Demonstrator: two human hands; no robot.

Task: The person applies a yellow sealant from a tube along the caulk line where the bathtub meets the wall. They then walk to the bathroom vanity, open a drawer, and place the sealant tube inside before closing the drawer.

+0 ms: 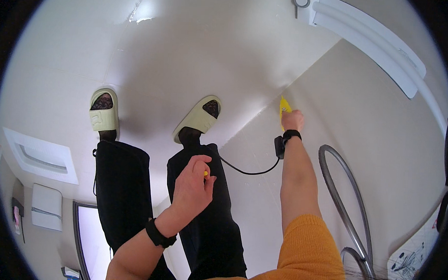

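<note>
My right hand (293, 119) grips a yellow squeeze tube (285, 106) with a tapered nozzle. The nozzle points away from me and lies close to the seam (261, 111) where the floor meets the wall; whether it touches cannot be made out. Writing on the tube is partly covered by my fingers. In front of my right leg, my left hand (193, 183) is curled around a small yellow piece (205, 173), perhaps a cap, mostly hidden by the fingers. Black bands circle both wrists, and a cable (249, 173) runs from a small black box at the right one.
I stand in pale green slippers (197, 118) on a light floor (167, 56) with a wet-looking patch (139, 15). A grey flexible hose (340, 192) loops at right. A white wall fixture with a long bar (375, 45) sits upper right. A white recessed panel (42, 156) is at left.
</note>
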